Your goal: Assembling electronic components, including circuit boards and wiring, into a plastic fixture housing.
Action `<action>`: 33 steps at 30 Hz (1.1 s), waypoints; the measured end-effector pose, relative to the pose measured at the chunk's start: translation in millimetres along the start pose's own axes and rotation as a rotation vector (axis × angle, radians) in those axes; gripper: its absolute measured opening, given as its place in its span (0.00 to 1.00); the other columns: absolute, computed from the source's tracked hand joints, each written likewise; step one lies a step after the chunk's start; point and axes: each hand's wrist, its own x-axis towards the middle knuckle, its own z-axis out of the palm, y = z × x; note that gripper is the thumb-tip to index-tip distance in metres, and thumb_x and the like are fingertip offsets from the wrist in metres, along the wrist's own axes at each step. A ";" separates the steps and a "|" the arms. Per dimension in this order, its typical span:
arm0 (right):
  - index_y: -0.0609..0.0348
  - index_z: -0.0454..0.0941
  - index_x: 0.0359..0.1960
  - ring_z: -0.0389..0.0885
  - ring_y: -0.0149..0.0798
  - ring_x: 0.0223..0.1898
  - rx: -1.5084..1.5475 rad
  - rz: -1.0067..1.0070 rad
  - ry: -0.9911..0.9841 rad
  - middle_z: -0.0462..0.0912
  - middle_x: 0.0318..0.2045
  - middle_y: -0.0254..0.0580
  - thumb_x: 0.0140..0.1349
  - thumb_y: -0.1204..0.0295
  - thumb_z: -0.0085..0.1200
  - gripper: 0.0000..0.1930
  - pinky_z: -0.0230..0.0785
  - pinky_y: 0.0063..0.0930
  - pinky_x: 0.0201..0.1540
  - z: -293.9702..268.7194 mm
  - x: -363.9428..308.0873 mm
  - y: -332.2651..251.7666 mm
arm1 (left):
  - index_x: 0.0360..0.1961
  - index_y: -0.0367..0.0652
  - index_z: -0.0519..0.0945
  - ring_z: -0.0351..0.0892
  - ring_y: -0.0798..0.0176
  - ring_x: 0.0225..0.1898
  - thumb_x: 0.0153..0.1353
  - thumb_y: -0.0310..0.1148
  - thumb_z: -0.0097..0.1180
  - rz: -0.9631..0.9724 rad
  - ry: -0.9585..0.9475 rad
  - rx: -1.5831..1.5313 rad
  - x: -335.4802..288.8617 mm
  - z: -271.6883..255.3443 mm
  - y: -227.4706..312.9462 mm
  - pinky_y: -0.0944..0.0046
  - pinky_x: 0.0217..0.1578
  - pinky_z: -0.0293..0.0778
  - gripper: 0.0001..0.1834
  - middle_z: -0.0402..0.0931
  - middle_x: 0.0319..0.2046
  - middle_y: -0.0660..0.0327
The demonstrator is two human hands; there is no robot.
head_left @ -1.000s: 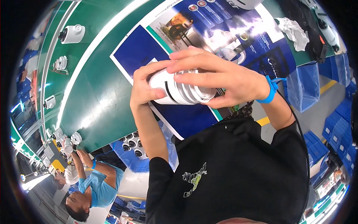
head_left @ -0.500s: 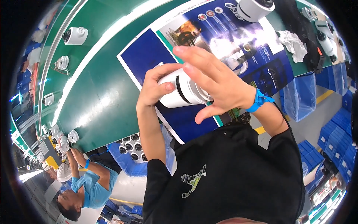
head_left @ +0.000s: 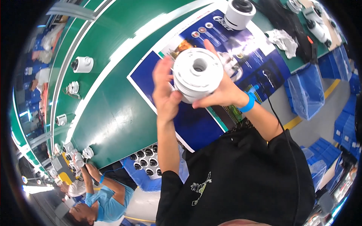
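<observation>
A white, round camera housing (head_left: 198,77) is held up over the mat, its ringed end with a central hole turned upward. My right hand (head_left: 228,90), with a blue wristband, is closed around its right side, thumb in front and fingers behind. At the left edge of the housing is my left hand (head_left: 166,88), fingers apart and slightly blurred, the thumb close against the housing. Below them lies a blue printed sheet (head_left: 147,75) on the green table (head_left: 109,113). Another white camera with a dark dome (head_left: 239,15) stands on the sheet's far part.
Several dome cameras fill a blue crate (head_left: 147,184) at lower left. A crumpled white cloth (head_left: 283,42) and white camera parts (head_left: 316,28) lie at far right. More units, including a white camera (head_left: 83,64), line the left. A co-worker in a blue shirt (head_left: 113,203) works at lower left.
The housing has been tipped from lying sideways to show its ringed end upward. My right hand has moved from above its end to grip its side; the left hand's fingers have loosened.
</observation>
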 end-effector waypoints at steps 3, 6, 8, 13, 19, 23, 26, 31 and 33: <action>0.63 0.26 0.69 0.61 0.44 0.63 -0.129 -0.020 0.046 0.62 0.61 0.54 0.33 0.73 0.75 0.70 0.50 0.32 0.66 4.0 4.2 -6.2 | 0.62 0.38 0.66 0.61 0.54 0.62 0.42 0.68 0.62 0.077 0.136 -0.010 16.4 -0.5 43.1 0.57 0.54 0.63 0.54 0.59 0.64 0.51; 0.63 0.29 0.69 0.66 0.51 0.59 -0.294 -0.067 0.064 0.67 0.55 0.55 0.31 0.72 0.76 0.70 0.56 0.35 0.62 -1.0 -2.1 2.8 | 0.55 0.39 0.73 0.70 0.52 0.56 0.46 0.52 0.67 0.256 -0.123 0.302 36.0 1.9 66.2 0.57 0.51 0.68 0.39 0.68 0.58 0.50; 0.63 0.33 0.69 0.68 0.55 0.56 -0.318 -0.092 0.075 0.69 0.54 0.55 0.31 0.72 0.75 0.67 0.60 0.38 0.60 3.0 -2.5 4.3 | 0.50 0.38 0.77 0.76 0.50 0.49 0.44 0.34 0.68 0.210 -0.263 0.520 38.0 8.6 80.9 0.59 0.46 0.73 0.29 0.74 0.50 0.50; 0.59 0.48 0.65 0.72 0.57 0.49 -0.557 -0.383 0.152 0.71 0.53 0.52 0.29 0.69 0.74 0.59 0.67 0.45 0.50 13.8 -4.2 11.4 | 0.45 0.38 0.80 0.77 0.51 0.45 0.45 0.28 0.65 0.391 -0.187 0.737 19.6 1.0 86.8 0.59 0.41 0.75 0.22 0.76 0.46 0.52; 0.55 0.50 0.65 0.73 0.56 0.48 -0.552 -0.459 0.181 0.71 0.53 0.50 0.28 0.68 0.75 0.58 0.67 0.46 0.48 13.2 -3.7 18.4 | 0.48 0.40 0.78 0.75 0.45 0.48 0.47 0.58 0.61 0.494 -0.381 0.926 19.0 1.7 98.6 0.52 0.44 0.74 0.35 0.73 0.49 0.50; 0.55 0.48 0.65 0.72 0.56 0.49 -0.483 -0.478 0.227 0.70 0.55 0.50 0.31 0.65 0.75 0.58 0.66 0.46 0.49 14.2 -1.8 19.8 | 0.56 0.38 0.70 0.69 0.41 0.54 0.53 0.63 0.51 0.471 -0.235 0.999 13.3 17.1 82.4 0.48 0.51 0.68 0.41 0.67 0.55 0.45; 0.56 0.46 0.67 0.72 0.55 0.50 -0.461 -0.456 0.215 0.70 0.55 0.50 0.32 0.66 0.74 0.58 0.64 0.45 0.52 13.0 -5.5 20.4 | 0.52 0.38 0.74 0.71 0.42 0.51 0.57 0.58 0.53 0.454 -0.220 1.016 13.4 21.9 83.9 0.49 0.49 0.69 0.34 0.69 0.53 0.47; 0.56 0.48 0.66 0.72 0.54 0.48 -0.412 -0.430 0.250 0.70 0.54 0.50 0.32 0.69 0.73 0.57 0.64 0.44 0.52 14.5 -3.2 17.1 | 0.44 0.37 0.79 0.73 0.46 0.49 0.60 0.45 0.55 0.520 -0.071 0.790 17.0 24.9 70.5 0.52 0.46 0.71 0.21 0.72 0.49 0.50; 0.56 0.48 0.66 0.72 0.54 0.48 -0.463 -0.442 0.247 0.70 0.54 0.50 0.30 0.70 0.73 0.58 0.64 0.44 0.52 14.5 -2.3 18.1 | 0.49 0.37 0.77 0.72 0.42 0.51 0.59 0.48 0.55 0.490 -0.187 0.795 18.1 19.6 72.7 0.50 0.48 0.69 0.26 0.71 0.52 0.48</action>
